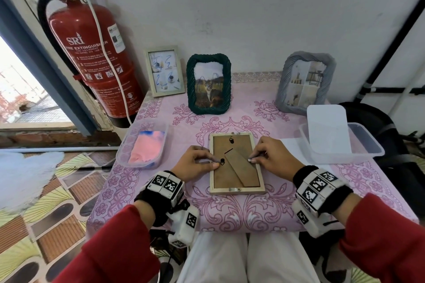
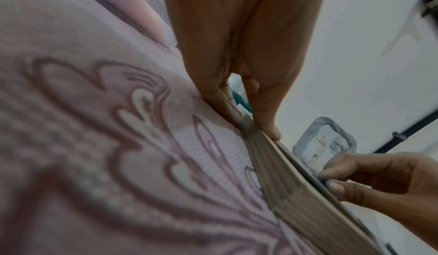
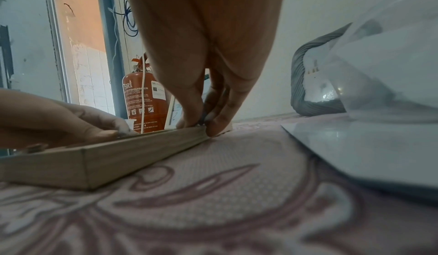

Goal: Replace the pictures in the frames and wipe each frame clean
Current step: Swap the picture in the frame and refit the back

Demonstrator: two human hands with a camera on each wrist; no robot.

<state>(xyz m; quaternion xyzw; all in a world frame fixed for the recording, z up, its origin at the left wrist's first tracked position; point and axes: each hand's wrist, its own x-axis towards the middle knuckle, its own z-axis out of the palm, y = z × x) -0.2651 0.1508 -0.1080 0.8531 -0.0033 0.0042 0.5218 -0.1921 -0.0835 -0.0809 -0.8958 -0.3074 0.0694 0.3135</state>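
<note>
A light wooden frame [image 1: 222, 179] lies face down on the pink patterned tablecloth [image 1: 230, 209], brown backing board and folded stand up. My left hand [image 1: 212, 162] grips its left edge, thumb on the backing near a small black turn tab and fingers against the side [image 2: 267, 128]. My right hand [image 1: 253, 159] pinches the frame's right edge at a small pale tab [image 3: 206, 124]. At the back stand a green rope frame [image 1: 208, 84] with a cat picture, a grey rope frame [image 1: 304, 80] and a small pale frame [image 1: 164, 71].
A clear tub [image 1: 158, 161] with a pink and blue cloth sits left of the frame. Another clear tub [image 1: 368, 147] holding a white sheet sits at the right, with a pale flat sheet [image 3: 367, 150] beside the frame. A red fire extinguisher [image 1: 92, 53] stands past the table's left edge.
</note>
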